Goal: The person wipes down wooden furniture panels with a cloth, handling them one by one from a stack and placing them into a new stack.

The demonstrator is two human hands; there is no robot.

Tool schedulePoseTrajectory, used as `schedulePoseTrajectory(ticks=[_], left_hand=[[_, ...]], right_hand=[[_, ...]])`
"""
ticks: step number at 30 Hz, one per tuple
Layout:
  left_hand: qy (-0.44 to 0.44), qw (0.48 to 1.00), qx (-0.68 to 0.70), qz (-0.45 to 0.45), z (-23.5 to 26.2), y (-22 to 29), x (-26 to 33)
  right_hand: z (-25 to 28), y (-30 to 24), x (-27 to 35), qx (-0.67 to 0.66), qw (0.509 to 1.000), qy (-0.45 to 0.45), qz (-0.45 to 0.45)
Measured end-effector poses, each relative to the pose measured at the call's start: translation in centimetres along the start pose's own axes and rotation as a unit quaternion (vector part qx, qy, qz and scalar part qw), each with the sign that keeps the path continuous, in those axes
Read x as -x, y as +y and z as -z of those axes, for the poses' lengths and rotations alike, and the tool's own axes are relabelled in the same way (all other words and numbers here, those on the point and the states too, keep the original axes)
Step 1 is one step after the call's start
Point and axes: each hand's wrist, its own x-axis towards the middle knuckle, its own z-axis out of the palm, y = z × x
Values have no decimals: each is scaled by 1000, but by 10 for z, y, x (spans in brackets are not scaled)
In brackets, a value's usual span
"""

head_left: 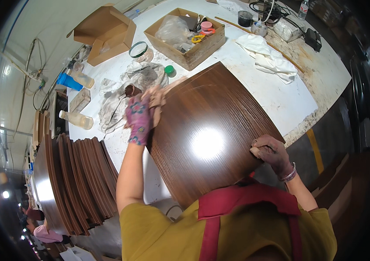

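I see left hand (140, 118) (gloved) pressing cloth (156, 96) on brown panel (206, 135) | right hand (273, 153) gripping its near edge.

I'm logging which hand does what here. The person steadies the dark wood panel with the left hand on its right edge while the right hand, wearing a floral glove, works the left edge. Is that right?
Not quite: the hands are swapped. In the head view the left hand wears the floral glove and works the left edge of the dark wood panel, while the bare right hand steadies its right edge.
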Motion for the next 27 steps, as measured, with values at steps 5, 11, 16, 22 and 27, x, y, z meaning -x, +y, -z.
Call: schedulePoseTrajectory(ticks=[5, 11, 16, 22, 27], left_hand=[[-60, 987, -123, 86, 24, -65, 43], [14, 997, -19, 74, 81, -31, 9], [-239, 964, 44, -109, 88, 168, -66], [-94, 958, 127, -241, 43, 179, -73], [-54, 966, 34, -252, -47, 79, -88]], right_hand=[[2, 2, 2, -32, 999, -5, -31], [3, -10, -1, -138, 986, -23, -94], [7, -16, 2, -194, 972, -24, -129], [7, -15, 8, -205, 970, 1, -133], [7, -19, 0, -243, 958, -31, -150]])
